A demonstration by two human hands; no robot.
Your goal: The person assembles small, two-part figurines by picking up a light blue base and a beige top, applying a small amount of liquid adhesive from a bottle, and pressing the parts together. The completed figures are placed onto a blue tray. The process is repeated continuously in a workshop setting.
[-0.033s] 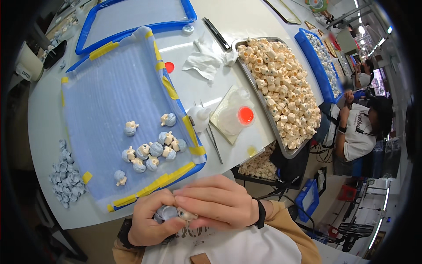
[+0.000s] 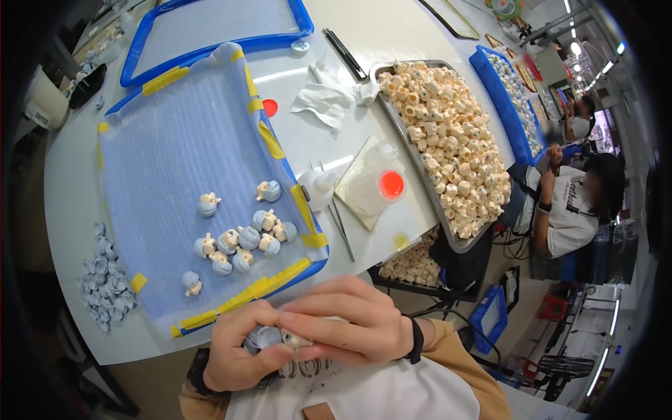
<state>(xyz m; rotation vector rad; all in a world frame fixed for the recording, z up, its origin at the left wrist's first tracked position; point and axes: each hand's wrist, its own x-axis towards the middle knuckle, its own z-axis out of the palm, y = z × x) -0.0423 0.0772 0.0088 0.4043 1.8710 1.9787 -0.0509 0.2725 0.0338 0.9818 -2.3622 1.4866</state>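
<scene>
Close to my body, past the near edge of the table, both hands meet around a small doll head. My left hand (image 2: 241, 344) is closed on a blue-grey hair piece (image 2: 264, 337), thumb in front. My right hand (image 2: 350, 323) pinches the cream doll head (image 2: 295, 339), whose painted eye shows beside the hair piece. Fingers hide how far the two parts are joined. Just beyond, several doll heads with blue-grey hair (image 2: 248, 237) lie on a blue cloth-lined tray (image 2: 175, 154) edged with yellow tape.
Loose blue-grey hair pieces (image 2: 105, 283) are heaped at left. On the right stands a metal tray (image 2: 458, 245) full of cream heads. Between them are tweezers (image 2: 341, 227), a white bottle (image 2: 320, 187), a red-topped container (image 2: 371, 190) and crumpled tissue (image 2: 325, 101). A co-worker (image 2: 570, 203) sits far right.
My right fingers have shifted slightly over the doll head, while my left hand stays nearly still. The co-worker's hands at right have moved a little.
</scene>
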